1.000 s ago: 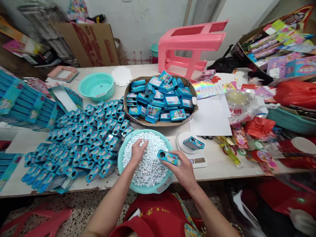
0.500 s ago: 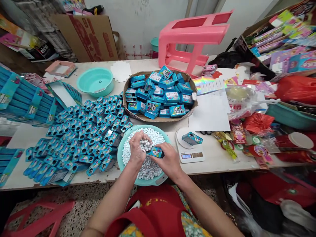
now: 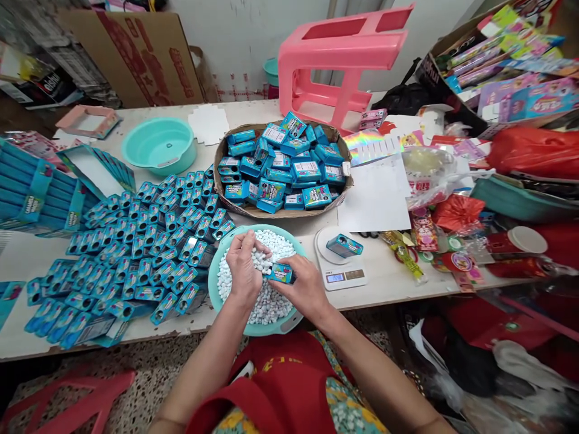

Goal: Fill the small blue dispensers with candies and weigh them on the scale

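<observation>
My left hand (image 3: 244,268) is cupped around a heap of small white candies (image 3: 261,261), over a turquoise basin (image 3: 212,283) filled with the same candies. Beside it, my right hand (image 3: 305,283) grips a small blue box (image 3: 281,273) between thumb and fingers, its end against the candies in my left palm. Another blue box (image 3: 344,245) lies on the round plate of a white scale (image 3: 346,279) to the right. Many upright blue boxes (image 3: 149,241) stand packed together on the left, and a cardboard tray (image 3: 289,212) behind the basin holds a pile more.
An empty turquoise basin (image 3: 159,144) sits at the back left. A pink stool (image 3: 339,54) rests on the table (image 3: 253,111) at the back. White paper (image 3: 375,196), wrapped sweets and red plastic bags (image 3: 534,150) cover the right side.
The whole view has shifted, so the table items appear further left and slightly higher. Both hands keep their holds, the box still against the candies in my left palm.
</observation>
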Motion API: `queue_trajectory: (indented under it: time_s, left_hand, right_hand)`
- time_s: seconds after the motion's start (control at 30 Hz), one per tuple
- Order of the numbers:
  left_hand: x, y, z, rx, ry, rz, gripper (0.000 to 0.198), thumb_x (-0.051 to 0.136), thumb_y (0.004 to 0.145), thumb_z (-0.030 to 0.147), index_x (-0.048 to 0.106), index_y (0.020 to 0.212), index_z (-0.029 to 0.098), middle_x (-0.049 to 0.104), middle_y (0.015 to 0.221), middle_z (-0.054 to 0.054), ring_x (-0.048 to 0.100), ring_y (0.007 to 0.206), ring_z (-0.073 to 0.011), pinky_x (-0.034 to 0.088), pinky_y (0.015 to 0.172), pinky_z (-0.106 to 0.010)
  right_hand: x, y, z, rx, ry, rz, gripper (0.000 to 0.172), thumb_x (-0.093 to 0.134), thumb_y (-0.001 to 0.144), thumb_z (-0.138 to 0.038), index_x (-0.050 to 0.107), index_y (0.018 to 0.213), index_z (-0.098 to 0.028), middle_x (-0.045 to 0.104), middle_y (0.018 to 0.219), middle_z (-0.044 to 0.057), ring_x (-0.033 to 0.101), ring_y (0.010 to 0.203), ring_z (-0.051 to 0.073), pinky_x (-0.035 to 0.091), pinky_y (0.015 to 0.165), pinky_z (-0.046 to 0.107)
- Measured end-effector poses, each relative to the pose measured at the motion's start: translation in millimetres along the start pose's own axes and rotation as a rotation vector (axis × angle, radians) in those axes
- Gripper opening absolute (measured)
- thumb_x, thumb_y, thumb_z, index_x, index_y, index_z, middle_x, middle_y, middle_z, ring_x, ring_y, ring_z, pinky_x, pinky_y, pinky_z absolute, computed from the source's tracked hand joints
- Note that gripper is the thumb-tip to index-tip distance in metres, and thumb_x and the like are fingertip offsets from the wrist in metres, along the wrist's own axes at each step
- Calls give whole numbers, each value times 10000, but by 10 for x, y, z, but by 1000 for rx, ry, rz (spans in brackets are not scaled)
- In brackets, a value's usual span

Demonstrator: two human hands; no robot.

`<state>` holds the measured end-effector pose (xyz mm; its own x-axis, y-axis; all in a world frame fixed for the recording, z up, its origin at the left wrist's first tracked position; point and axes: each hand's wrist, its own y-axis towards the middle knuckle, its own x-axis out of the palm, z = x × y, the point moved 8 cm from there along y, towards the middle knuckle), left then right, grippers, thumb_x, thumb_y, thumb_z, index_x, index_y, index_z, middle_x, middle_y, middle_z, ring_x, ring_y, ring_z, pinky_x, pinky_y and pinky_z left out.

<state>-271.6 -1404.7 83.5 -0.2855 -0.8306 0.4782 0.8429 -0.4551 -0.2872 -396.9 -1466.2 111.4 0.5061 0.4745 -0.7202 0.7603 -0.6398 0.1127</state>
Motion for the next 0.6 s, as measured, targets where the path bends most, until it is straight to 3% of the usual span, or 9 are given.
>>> queue_trajectory:
  time_s: [0.2, 0.43, 0.6]
  left_hand:
    - [51, -44, -2, 28, 54, -49, 330, 605, 811, 370, 472, 587, 168, 520, 570, 24, 552, 557, -105, 469, 614, -245]
    - [71, -63, 149, 111, 106, -28, 336, 591, 824, 391, 515, 582, 170, 516, 551, 24, 553, 545, -108, 461, 605, -245]
    - [64, -95, 131, 75, 109, -16, 350, 568, 828, 440, 522, 605, 174, 506, 546, 23, 555, 543, -111, 478, 606, -247]
  right_hand:
    - [17, 18, -23, 6, 16, -9, 292, 756, 693, -292, 615, 937, -218, 652, 908, 43, 597, 890, 234, 448, 773, 343]
    - [-42, 40, -115, -16, 38, 43, 291, 752, 703, -297, 613, 947, -219, 659, 907, 42, 599, 891, 231, 448, 784, 348]
    - [-34, 29, -79, 7, 60, 64, 302, 761, 694, -315, 618, 945, -226, 661, 904, 40, 603, 885, 230, 453, 782, 349]
